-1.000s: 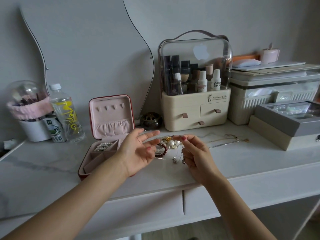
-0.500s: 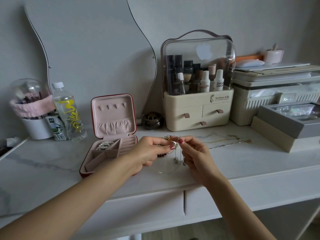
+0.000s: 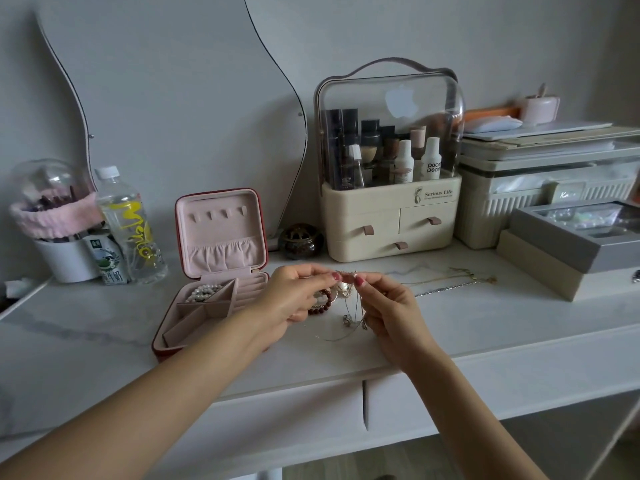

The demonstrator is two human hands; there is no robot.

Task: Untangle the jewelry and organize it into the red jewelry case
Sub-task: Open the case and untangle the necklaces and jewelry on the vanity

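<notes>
1. Head view: the left hand (image 3: 294, 299) and right hand (image 3: 388, 313) meet above the white marble-look tabletop (image 3: 485, 317), each pinching with thumb and fingertips the top of a tangled thin chain necklace (image 3: 351, 306), which hangs down between them to the tabletop.
2. A dark red bead bracelet (image 3: 320, 308) lies under the hands, just right of the red jewelry case (image 3: 214, 271).
3. The case stands open, lid upright, with a pearl bracelet (image 3: 203, 292) in its rear-left compartment.
4. Two more chains (image 3: 453, 284) lie stretched out to the right, near a grey box (image 3: 571, 233).
5. Behind stand a cream cosmetics organizer (image 3: 389, 220), a water bottle (image 3: 130, 230) and a small dark round jar (image 3: 300, 241).
</notes>
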